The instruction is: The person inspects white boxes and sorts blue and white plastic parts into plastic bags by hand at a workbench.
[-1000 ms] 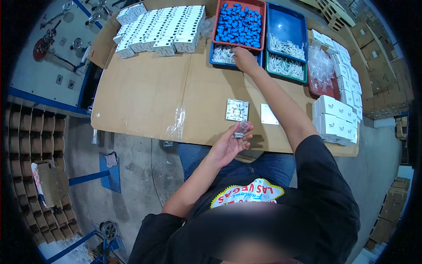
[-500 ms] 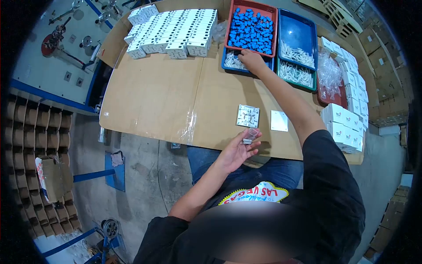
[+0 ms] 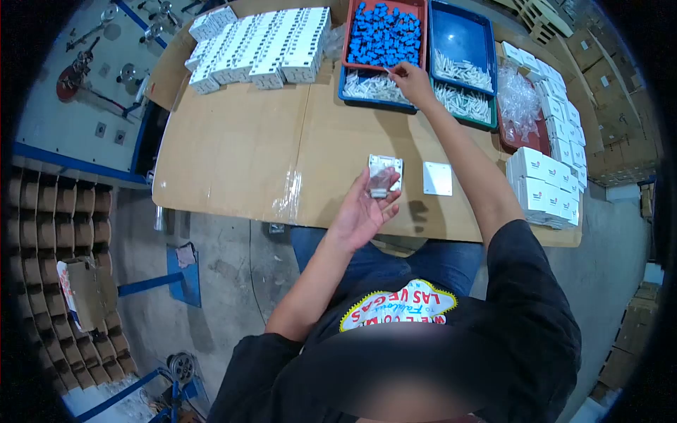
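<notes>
My left hand is palm up above the near part of the table, its fingers curled around a small clear plastic bag with something whitish at its lower end. Partly behind that bag lies a white square plate with fittings. A plain white square plate rests to its right. My right hand is raised over the trays, thumb and fingertips pinching a small thin white piece. Beneath it, a blue tray holds many small white pieces.
A red tray of blue parts overlaps the blue tray. Another blue tray and a green tray hold white pieces. Stacked white units stand at the back left, white boxes at right, beside clear bags.
My right hand has lifted out of the blue tray, and a small white piece now shows at its fingertips. My left hand has moved forward and slightly left with the bag, over the fitted plate.
</notes>
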The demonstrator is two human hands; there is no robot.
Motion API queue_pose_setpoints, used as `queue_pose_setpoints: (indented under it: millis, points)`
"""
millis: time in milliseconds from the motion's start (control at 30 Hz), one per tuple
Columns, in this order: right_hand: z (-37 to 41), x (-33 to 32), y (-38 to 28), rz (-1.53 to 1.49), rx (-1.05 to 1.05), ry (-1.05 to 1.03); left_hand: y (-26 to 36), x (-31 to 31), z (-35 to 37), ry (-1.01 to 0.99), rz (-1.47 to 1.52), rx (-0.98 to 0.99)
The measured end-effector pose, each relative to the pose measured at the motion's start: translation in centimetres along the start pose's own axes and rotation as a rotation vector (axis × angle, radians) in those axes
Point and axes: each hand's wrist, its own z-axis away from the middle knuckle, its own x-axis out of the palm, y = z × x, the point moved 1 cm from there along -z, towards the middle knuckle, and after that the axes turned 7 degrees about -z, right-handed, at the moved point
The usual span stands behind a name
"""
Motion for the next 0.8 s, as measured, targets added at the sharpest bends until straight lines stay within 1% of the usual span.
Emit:
queue_pose_setpoints:
  millis: [33, 100, 133, 167, 200, 267, 333, 367, 433, 467, 600, 700, 767, 800]
  points:
    - [0.8, -0.2, -0.6, 0.014, -0.054, 0.068, 0.1, 0.2, 0.0, -0.012, -0.007, 0.02]
    - [2.6, -1.4, -2.0, -0.109, 0.025, -0.004, 0.2, 0.5, -0.1, -0.004, 0.025, 0.029]
    - [4.2, -2.0, -3.8, -0.255, 0.074, -0.028, 0.4, 0.8, -0.1, -0.027, 0.037, 0.044]
    - [6.3, -2.8, -6.5, -0.353, 0.07, -0.033, 0.4, 0.9, -0.2, -0.052, 0.045, 0.059]
    - [8.1, -3.6, -7.9, -0.337, 0.092, -0.066, 0.4, 0.8, -0.3, -0.087, 0.061, 0.058]
    - [11.5, -5.2, -10.4, -0.313, 0.122, -0.095, 0.3, 1.2, -0.5, -0.091, 0.057, 0.05]
    - [14.6, -6.8, -12.8, -0.33, 0.128, -0.199, 0.0, 1.4, -0.8, -0.097, 0.039, 0.038]
    - [15.8, -7.5, -13.7, -0.327, 0.136, -0.19, -0.2, 1.5, -0.9, -0.098, 0.04, 0.025]
    - [17.8, -8.7, -15.3, -0.49, 0.045, -0.276, -0.5, 1.8, -1.3, -0.086, 0.024, 0.02]
    - [18.3, -9.2, -15.9, -0.378, -0.053, -0.29, -0.7, 1.9, -1.4, -0.087, 0.021, 0.008]
    - [19.7, -9.9, -16.5, -0.363, 0.024, -0.218, -1.5, 2.2, -2.0, -0.12, -0.007, -0.007]
    - [19.5, -10.4, -16.2, -0.383, 0.023, -0.257, -1.8, 2.4, -1.9, -0.14, -0.031, -0.004]
    - [19.3, -10.8, -16.8, -0.214, 0.04, -0.345, -1.9, 2.7, -1.7, -0.136, -0.042, 0.003]
    - [19.2, -10.8, -17.1, -0.217, 0.036, -0.346, -2.0, 2.8, -1.5, -0.115, -0.039, 0.002]
